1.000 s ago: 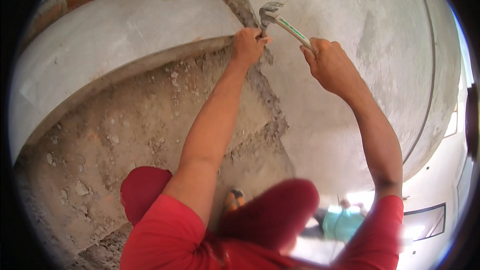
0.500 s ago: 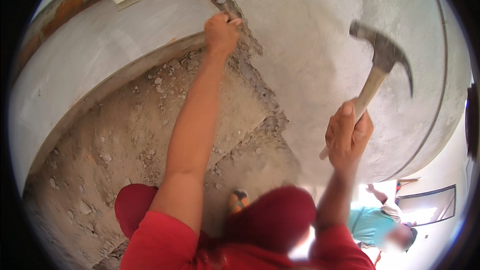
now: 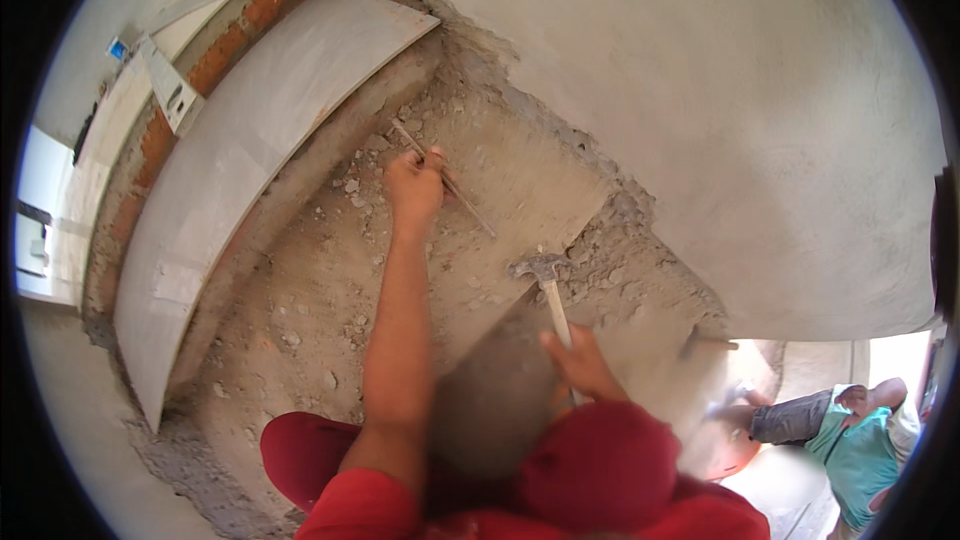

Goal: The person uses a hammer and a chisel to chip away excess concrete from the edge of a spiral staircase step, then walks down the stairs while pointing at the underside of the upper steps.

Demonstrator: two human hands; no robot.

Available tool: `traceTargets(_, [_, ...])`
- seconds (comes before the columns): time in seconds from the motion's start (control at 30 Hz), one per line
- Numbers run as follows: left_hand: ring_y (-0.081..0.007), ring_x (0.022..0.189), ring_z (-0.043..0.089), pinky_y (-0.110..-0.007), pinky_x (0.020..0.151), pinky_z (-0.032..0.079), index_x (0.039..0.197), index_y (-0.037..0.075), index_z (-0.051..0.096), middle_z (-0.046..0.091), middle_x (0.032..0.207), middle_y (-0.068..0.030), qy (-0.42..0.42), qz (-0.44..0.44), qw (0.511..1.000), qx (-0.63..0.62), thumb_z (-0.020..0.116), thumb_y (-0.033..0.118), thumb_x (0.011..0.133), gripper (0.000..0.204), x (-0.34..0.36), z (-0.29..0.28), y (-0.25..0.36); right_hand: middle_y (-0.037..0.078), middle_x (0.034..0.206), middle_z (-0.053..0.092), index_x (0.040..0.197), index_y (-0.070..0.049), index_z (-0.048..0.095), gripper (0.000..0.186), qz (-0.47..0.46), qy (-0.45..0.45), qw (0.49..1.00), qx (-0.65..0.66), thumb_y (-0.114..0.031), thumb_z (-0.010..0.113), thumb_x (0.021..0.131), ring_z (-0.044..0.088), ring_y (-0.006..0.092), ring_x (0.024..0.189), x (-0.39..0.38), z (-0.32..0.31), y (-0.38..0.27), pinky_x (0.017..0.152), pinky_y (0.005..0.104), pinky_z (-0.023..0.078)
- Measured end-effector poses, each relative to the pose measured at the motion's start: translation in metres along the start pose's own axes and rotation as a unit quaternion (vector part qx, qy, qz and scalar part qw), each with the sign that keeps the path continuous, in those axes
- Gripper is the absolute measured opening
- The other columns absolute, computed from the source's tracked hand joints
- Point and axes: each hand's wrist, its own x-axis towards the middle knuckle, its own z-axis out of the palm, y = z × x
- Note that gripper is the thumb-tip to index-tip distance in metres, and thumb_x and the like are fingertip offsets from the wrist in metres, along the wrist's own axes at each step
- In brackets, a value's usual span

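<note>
My left hand (image 3: 415,187) is closed round a thin metal rod, seemingly a chisel (image 3: 467,208), above the rubble-strewn step. One end of the rod points toward the tile edge, the other toward the hammer. Lower and to the right, my right hand (image 3: 588,365) grips the wooden handle of a claw hammer (image 3: 541,266). The hammer head hangs low by the broken edge of the step, apart from the rod. A pale tile slab (image 3: 262,130) covers the step beyond my left hand.
Plastered wall (image 3: 780,140) rises on the right, with a rough chipped band (image 3: 560,130) along its foot. A spirit level (image 3: 172,90) lies across the brick edge at upper left. Loose rubble (image 3: 350,185) covers the step. A person in a teal shirt (image 3: 860,450) is at lower right.
My left hand has moved down from the wall's chipped edge with the rod. The hammer has dropped from its raised position beside the wall to low near my knee. The view has shifted.
</note>
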Motion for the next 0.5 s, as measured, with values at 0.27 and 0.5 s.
traceTargets(0.27, [-0.0214, 0.072, 0.072, -0.037, 0.066, 0.063, 0.092, -0.002, 0.067, 0.07, 0.081, -0.0124, 0.024, 0.135, 0.988, -0.071, 0.064, 0.02, 0.102, 0.025, -0.017, 0.037, 0.018, -0.003, 0.064, 0.049, 0.08, -0.004, 0.056, 0.039, -0.037, -0.019, 0.999, -0.018, -0.034, 0.06, 0.104, 0.047, 0.0087, 0.058, 0.034, -0.016, 0.017, 0.053, 0.0311, 0.04])
traceTargets(0.5, [-0.0173, 0.079, 0.07, -0.031, 0.076, 0.063, 0.096, -0.006, 0.069, 0.072, 0.092, -0.0125, 0.196, 0.3, 0.908, -0.219, 0.071, 0.009, 0.096, 0.015, 0.029, 0.056, 0.064, 0.001, 0.062, 0.048, 0.077, -0.002, 0.055, 0.041, -0.099, 0.0, 0.994, -0.048, -0.033, 0.06, 0.104, 0.048, 0.0101, 0.058, 0.04, -0.019, 0.032, 0.053, 0.0328, 0.04])
